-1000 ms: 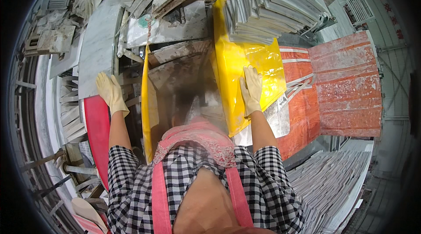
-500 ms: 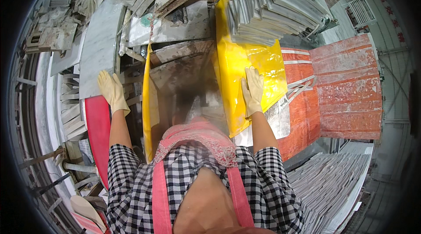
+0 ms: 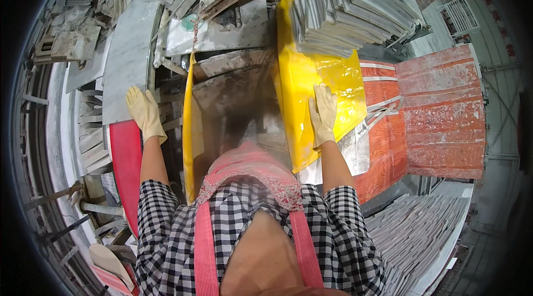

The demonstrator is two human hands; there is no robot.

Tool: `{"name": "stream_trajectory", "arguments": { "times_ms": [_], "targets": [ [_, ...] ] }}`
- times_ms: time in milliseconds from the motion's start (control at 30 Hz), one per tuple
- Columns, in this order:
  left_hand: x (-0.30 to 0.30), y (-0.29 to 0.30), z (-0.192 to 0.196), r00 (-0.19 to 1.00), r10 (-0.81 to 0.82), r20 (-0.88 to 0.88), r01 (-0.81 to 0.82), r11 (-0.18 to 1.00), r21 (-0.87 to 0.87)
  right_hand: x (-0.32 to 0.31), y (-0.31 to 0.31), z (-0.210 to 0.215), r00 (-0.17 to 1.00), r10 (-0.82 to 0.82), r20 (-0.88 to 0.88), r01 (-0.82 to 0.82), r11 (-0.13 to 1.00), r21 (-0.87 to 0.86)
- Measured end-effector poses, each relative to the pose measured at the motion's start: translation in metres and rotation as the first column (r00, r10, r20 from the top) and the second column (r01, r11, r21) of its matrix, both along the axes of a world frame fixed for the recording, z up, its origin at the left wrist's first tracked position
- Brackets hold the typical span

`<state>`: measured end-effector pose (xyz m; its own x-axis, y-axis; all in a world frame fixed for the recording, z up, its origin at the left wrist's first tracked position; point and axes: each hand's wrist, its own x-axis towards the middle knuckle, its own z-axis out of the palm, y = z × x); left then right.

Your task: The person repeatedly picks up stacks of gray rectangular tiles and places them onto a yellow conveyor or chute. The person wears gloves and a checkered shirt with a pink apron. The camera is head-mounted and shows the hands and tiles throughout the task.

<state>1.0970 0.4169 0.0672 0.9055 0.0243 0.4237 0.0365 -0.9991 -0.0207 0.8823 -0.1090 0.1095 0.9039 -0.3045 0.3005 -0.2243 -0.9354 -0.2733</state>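
Left hand (image 3: 146, 114), gloved, unclenched, at near end of grey slab (image 3: 129, 52) on left, probably touching. Right hand (image 3: 323, 114), fingers extended, flat on yellow sheet (image 3: 348, 88), right side, grip released.

Ct: 2 gloved hnds (image 3: 146, 114) (image 3: 323, 114), 2 ylw shts (image 3: 189, 129) (image 3: 296, 96), 1 red pnl (image 3: 126, 168).
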Motion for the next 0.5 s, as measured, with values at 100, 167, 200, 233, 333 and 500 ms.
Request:
{"name": "stream_trajectory", "arguments": {
  "times_ms": [100, 167, 200, 233, 333, 500],
  "targets": [
    [0.0, 0.0004, 0.001, 1.0, -0.006, -0.004, 0.006, 1.0, 0.021, 0.0001, 0.0, 0.0005, 1.0, 0.003, -0.011, -0.003, 1.0, 0.016],
    [-0.0008, 0.0001, 0.0018, 1.0, -0.003, -0.009, 0.004, 1.0, 0.025, 0.0001, 0.0001, 0.0005, 1.0, 0.0, -0.006, 0.0, 1.0, 0.007],
    [-0.0013, -0.0002, 0.0022, 1.0, 0.0, -0.014, 0.0, 1.0, 0.026, 0.0002, 0.0001, 0.0003, 1.0, -0.01, -0.019, 0.01, 1.0, 0.007],
    [-0.0019, -0.0008, 0.0025, 1.0, 0.0, -0.002, 0.0, 0.999, 0.05, 0.0002, -0.0001, 0.0002, 1.0, 0.008, 0.001, -0.008, 1.0, 0.002],
    [-0.0037, -0.0023, 0.0033, 1.0, 0.002, -0.012, -0.001, 0.999, 0.033, 0.0005, -0.0005, -0.001, 1.0, 0.017, 0.017, -0.017, 1.0, -0.008],
    [-0.0065, -0.0032, 0.005, 1.0, 0.003, -0.021, -0.002, 0.999, 0.042, 0.0012, 0.0, -0.0014, 1.0, 0.013, 0.025, -0.012, 0.998, -0.055]
  ]
}}
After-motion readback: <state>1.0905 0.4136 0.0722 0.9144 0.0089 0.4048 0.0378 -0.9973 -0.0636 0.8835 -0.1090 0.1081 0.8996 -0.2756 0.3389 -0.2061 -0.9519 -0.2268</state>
